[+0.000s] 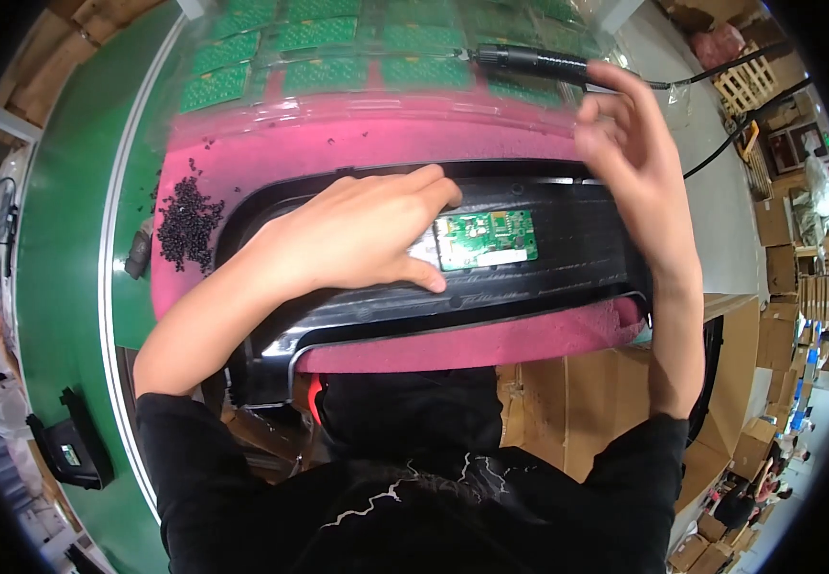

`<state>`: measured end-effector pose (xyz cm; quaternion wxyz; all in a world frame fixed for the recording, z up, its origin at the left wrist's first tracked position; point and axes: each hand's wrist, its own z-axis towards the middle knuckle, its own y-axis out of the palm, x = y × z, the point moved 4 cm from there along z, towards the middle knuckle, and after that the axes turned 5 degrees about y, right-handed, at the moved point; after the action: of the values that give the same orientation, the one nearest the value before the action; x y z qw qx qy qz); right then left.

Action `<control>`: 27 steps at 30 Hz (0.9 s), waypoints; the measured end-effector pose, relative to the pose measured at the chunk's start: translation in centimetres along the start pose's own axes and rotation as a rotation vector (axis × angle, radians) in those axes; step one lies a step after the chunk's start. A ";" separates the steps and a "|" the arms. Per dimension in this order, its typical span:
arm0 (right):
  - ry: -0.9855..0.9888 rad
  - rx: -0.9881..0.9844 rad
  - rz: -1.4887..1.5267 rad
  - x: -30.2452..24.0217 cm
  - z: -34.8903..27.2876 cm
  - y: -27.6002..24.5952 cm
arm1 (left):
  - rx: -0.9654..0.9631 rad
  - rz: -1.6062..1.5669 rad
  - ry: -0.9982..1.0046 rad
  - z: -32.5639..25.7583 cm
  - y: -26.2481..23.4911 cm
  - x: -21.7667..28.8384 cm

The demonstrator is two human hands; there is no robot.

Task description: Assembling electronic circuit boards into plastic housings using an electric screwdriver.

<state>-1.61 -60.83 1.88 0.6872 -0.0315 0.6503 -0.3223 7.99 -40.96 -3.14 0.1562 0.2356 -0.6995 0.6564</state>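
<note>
- Far on the left we see a green belt with a white line along its edge. A small black box sits low beside it.
- Next comes a pink mat. On it is a pile of tiny black beads. There are too many to count, and a few lie loose around the pile.
- On the mat rests one long black panel, lying flat.
- Our left hand lies flat on the panel. Its grip holds nothing. The fingers are spread a little and press down, with the fingertips just beside the board.
- One small green board sits in the middle of the panel. It has a white strip along its lower edge.
- Behind the mat is a clear tray of more green boards. We count about ten, but some are cut off or blurred.
- Our right hand is up above the right end of the panel. Its fingers are curled by one black tool with a cord. We cannot tell if the grip is closed on the tool or only touching it.
- On the right are many brown boxes, too many to count.
- What could go wrong, we think: the tool could slip and poke the board. The cord could drag over the tray and shift the boards. If the left hand lifts, the panel could slide. A sleeve could knock the beads off the mat.
</note>
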 end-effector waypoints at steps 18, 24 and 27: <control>-0.473 0.324 0.566 -4.9 3.2 1.0 | 0.106 -0.035 0.130 0.1 0.2 -1.7; -0.118 -0.188 1.108 -4.6 1.2 1.9 | 0.254 -0.277 0.125 0.3 -0.5 -0.9; -0.182 -0.267 1.358 -3.4 0.7 2.4 | 0.272 -0.439 0.142 0.6 -0.9 -0.5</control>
<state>0.21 -57.59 3.89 0.7787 0.2709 0.4999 0.2651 8.97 -41.51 -2.76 0.3102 0.3539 -0.5242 0.7097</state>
